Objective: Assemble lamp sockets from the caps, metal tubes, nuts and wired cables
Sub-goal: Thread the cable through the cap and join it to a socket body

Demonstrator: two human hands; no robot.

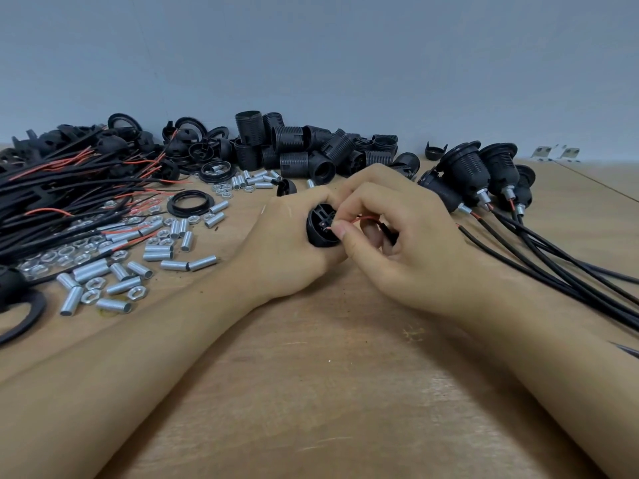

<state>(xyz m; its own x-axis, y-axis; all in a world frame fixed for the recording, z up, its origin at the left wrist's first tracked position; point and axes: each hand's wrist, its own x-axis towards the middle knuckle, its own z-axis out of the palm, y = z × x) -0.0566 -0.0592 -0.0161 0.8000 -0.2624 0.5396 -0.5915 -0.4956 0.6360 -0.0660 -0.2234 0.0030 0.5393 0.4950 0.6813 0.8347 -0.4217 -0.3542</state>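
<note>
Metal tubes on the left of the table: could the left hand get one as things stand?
Probably not right away. The left hand grips the black cap while the right hand pinches a red wire at it. The metal tubes lie loose and uncovered beside its forearm, so once freed, likely yes.

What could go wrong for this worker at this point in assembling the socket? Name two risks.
1. The right hand pinches a thin red wire at the black cap gripped by the left hand; it may slip out or bend.
2. The forearms lie near loose metal tubes and nuts, which could get knocked and roll away.
</note>
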